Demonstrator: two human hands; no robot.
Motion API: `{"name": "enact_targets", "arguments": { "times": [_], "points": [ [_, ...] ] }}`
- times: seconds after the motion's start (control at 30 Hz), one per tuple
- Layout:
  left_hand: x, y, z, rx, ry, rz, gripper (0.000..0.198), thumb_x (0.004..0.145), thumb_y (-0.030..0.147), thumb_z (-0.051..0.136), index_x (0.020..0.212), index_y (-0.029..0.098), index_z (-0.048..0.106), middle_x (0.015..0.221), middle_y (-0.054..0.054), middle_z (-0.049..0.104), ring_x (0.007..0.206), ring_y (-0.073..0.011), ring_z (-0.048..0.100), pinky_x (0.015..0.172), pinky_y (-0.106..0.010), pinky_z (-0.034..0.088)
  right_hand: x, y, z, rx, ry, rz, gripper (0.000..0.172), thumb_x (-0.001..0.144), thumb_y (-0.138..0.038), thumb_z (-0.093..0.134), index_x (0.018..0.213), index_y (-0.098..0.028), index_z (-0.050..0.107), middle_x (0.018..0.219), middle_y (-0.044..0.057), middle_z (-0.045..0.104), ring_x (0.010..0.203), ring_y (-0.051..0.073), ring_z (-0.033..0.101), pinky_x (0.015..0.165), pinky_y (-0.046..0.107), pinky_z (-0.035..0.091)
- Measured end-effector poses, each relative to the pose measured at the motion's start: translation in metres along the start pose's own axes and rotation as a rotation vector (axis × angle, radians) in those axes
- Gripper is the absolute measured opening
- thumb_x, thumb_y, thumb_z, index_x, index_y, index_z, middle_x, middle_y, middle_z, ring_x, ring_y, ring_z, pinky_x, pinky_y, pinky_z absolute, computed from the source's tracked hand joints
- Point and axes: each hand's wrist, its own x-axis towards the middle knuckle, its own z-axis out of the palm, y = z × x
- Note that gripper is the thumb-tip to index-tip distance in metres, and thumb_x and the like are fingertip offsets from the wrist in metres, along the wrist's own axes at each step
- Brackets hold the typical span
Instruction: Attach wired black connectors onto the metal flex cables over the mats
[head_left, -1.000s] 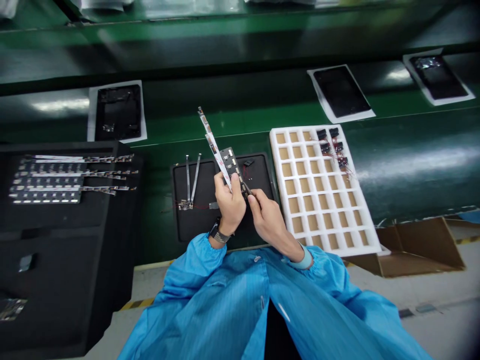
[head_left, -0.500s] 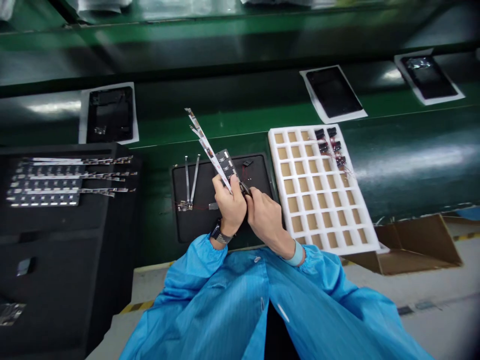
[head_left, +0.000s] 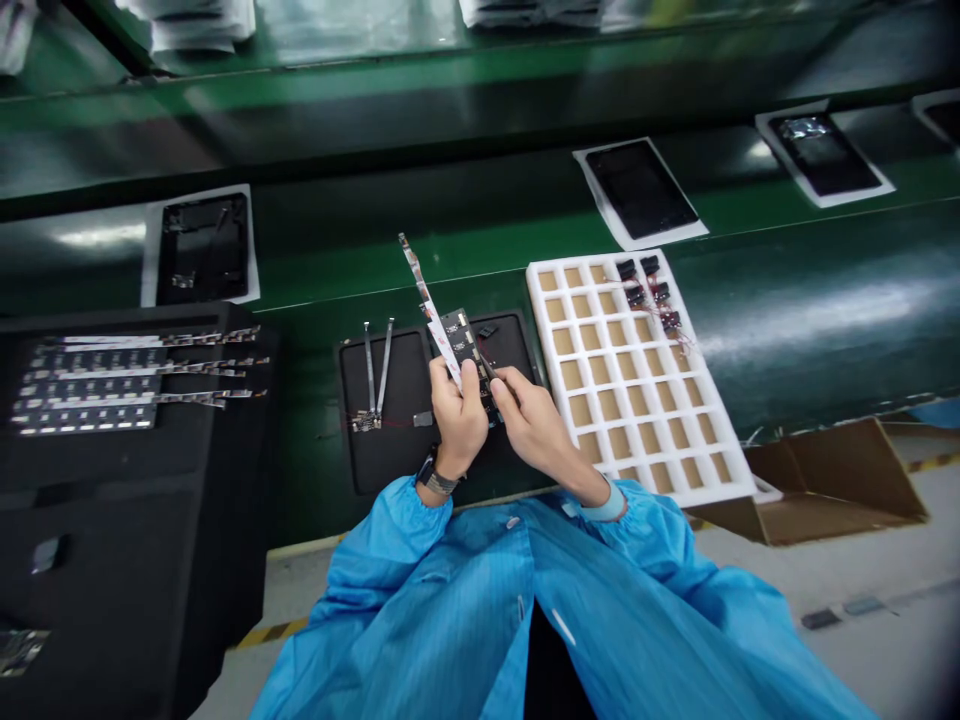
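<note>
My left hand (head_left: 459, 415) grips a dark circuit board (head_left: 459, 335) and white flexible strips (head_left: 427, 305), which point up and away from me. My right hand (head_left: 534, 420) is closed at the board's right edge, pinching a thin dark item that looks like tweezers (head_left: 487, 368). Beneath both hands lies a black tray (head_left: 390, 460). On its left part rest two thin strips joined to a small board (head_left: 366, 420), with a grey piece (head_left: 422, 419) beside them. A small black part (head_left: 487, 331) with red wires sits in the tray's right part.
White foam grid (head_left: 555, 345) on the right holds several black wired parts. More boards with strips (head_left: 90, 390) lie on a black foam block (head_left: 112, 520) at left. Dark panels (head_left: 641, 187) on white sheets line the green conveyor. An open cardboard box (head_left: 840, 480) is at lower right.
The view has shifted slightly. The strips in my left hand look more bunched together and steeper, and more of the board shows. My right hand has turned a little, its fingers now nearer the board's edge.
</note>
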Motion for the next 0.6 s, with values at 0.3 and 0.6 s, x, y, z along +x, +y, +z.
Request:
{"name": "enact_targets", "arguments": {
  "times": [0.3, 0.6],
  "points": [
    [-0.0049, -0.0021, 0.0007, -0.108, -0.025, -0.099, 0.034, 0.105, 0.055, 0.063, 0.101, 0.022, 0.053, 0.084, 0.002, 0.063, 0.07, -0.0123, 0.06, 0.066, -0.022, 0.048, 0.0004, 0.0004, 0.0023, 0.033, 0.005, -0.003, 0.028, 0.111, -0.039, 0.043, 0.112, -0.022, 0.065, 0.084, 0.002, 0.067, 0.071, 0.02, 0.062, 0.068, 0.031, 0.04],
    [-0.0076, 0.0005, 0.0033, -0.156, 0.02, -0.142, 0.041, 0.101, 0.06, 0.066, 0.095, 0.022, 0.052, 0.073, 0.005, 0.056, 0.058, -0.0097, 0.049, 0.056, -0.021, 0.039, -0.0009, 0.0037, 0.0089, 0.059, 0.026, -0.001, 0.028, 0.111, -0.039, 0.043, 0.112, -0.022, 0.064, 0.079, 0.001, 0.065, 0.066, 0.019, 0.059, 0.066, 0.031, 0.039]
  ]
}}
